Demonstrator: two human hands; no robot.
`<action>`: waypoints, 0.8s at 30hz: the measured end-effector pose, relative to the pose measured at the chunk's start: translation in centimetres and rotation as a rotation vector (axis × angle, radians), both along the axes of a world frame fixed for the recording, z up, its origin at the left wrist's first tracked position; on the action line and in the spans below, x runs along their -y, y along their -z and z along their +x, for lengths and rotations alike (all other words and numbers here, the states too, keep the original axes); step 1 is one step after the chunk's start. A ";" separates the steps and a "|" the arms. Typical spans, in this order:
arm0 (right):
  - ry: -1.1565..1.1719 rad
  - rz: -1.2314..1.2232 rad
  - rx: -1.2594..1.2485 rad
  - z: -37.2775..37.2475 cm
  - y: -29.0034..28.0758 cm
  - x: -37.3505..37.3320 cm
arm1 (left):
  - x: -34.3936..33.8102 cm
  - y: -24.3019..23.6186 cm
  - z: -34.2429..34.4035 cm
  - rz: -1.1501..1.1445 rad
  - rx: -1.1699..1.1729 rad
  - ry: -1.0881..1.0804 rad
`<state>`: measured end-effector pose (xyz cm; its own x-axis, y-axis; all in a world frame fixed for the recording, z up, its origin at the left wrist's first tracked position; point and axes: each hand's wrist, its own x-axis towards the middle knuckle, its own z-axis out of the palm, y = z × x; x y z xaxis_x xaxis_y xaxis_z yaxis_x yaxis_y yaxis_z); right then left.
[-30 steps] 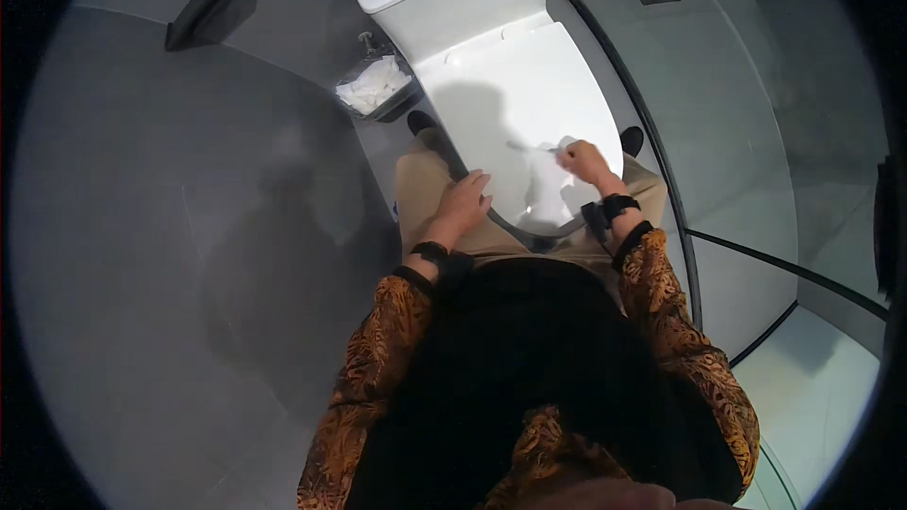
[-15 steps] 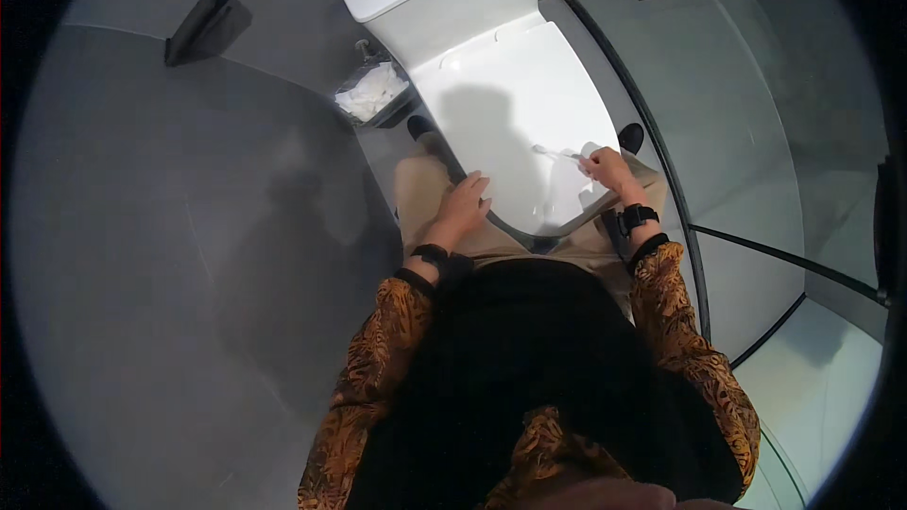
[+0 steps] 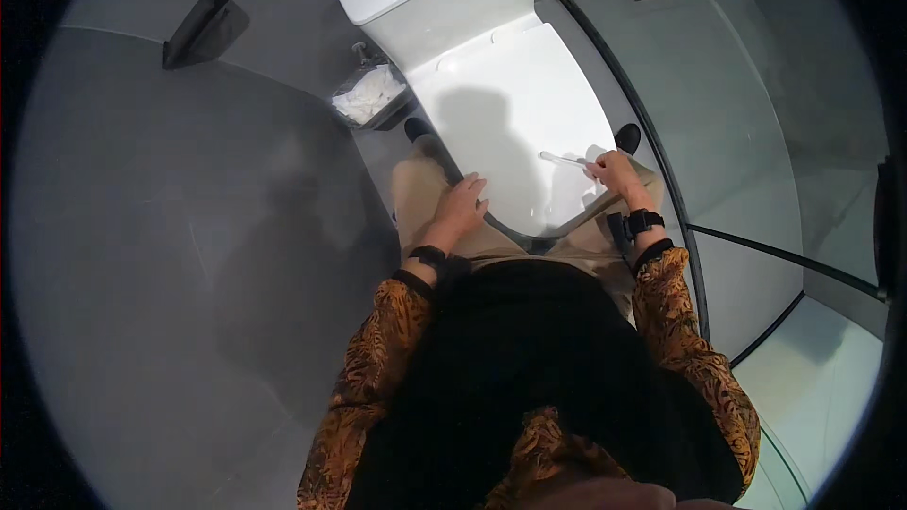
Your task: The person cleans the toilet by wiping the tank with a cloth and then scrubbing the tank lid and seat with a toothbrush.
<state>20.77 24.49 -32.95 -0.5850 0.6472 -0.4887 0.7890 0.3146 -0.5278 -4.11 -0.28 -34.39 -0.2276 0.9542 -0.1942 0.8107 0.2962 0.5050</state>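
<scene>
Nearest us, black cloth (image 3: 529, 349) covers the wearer's front between long sleeves (image 3: 378, 331) patterned in orange and black. Past black wristbands (image 3: 644, 221), we see the left hand (image 3: 461, 207) at the left edge of a glossy white, rounded toilet lid (image 3: 567, 85), fingers slightly bent, thumb apart from them. The right hand (image 3: 616, 172) has its fingers clamped on one end of a slim white brush-like stick (image 3: 564, 160), whose free end points left above the lid's front part; we cannot tell whether it touches. Farther off, we find a dark bin (image 3: 392, 113) of crumpled white tissues (image 3: 368, 94), then the white ceramic tank (image 3: 453, 5).
</scene>
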 end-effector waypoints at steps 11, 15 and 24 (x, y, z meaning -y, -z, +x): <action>-0.144 -0.096 0.008 -1.0 -0.6 1.9 | -0.3 -0.9 0.5 0.047 -0.018 -0.003; -0.080 -0.005 0.020 -0.9 -1.7 0.9 | 0.4 -1.2 -0.1 -0.041 0.032 0.010; -0.252 -0.126 0.154 -2.7 -4.5 3.0 | -0.4 -2.2 0.8 -0.050 0.050 -0.022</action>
